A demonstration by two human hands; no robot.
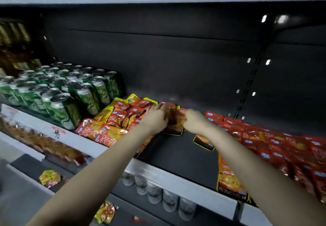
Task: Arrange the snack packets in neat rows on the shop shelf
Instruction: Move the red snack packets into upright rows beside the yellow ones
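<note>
An orange snack packet is held between left hand and right hand, each grip closed on it. Green cans are seen at the shelf's left.

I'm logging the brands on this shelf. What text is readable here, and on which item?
"KONCHEW": black band at the foot of the orange packet at the shelf's front edge.
Red packets, green cans, shelf-edge label: print too blurred to read.

You see red and yellow snack packets heaped on the dark shelf at left, a red overlapping row at right, one orange packet between.
</note>
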